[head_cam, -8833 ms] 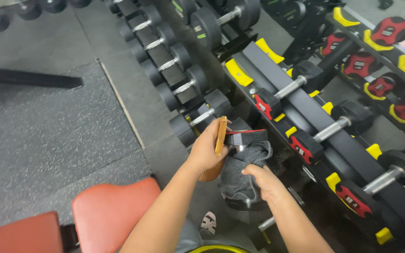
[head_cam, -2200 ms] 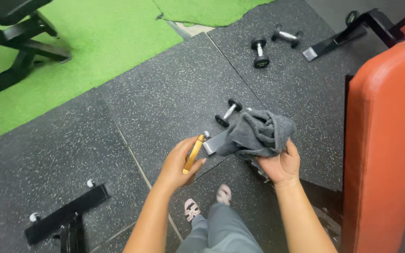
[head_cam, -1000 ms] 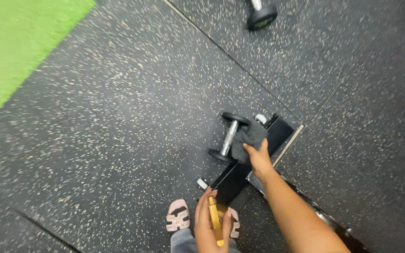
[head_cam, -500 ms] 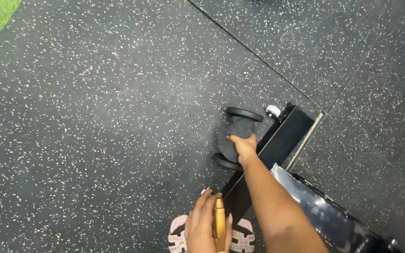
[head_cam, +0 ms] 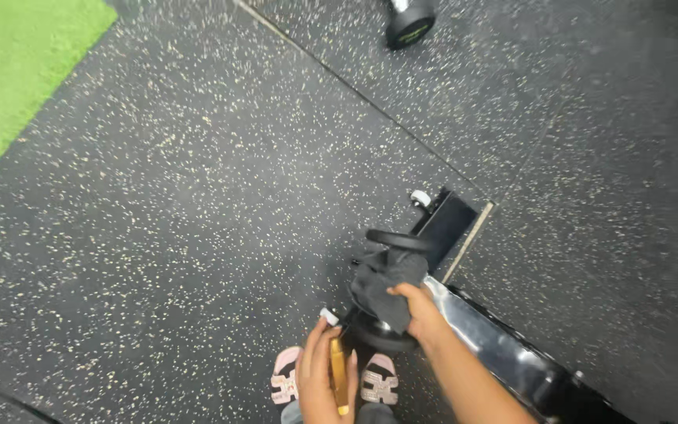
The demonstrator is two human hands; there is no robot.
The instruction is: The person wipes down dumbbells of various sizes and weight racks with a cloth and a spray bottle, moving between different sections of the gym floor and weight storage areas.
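Right hand [head_cam: 417,308] grips grey cloth [head_cam: 382,286] wrapped around small dumbbell [head_cam: 386,290]. Left hand [head_cam: 319,385], near, closed around slim gold bottle [head_cam: 339,375]. Black bench foot [head_cam: 445,224] just right.

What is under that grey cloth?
A small black dumbbell: its two end discs stick out past the grey cloth. The right hand grips the cloth around the middle, so the handle bar is hidden.
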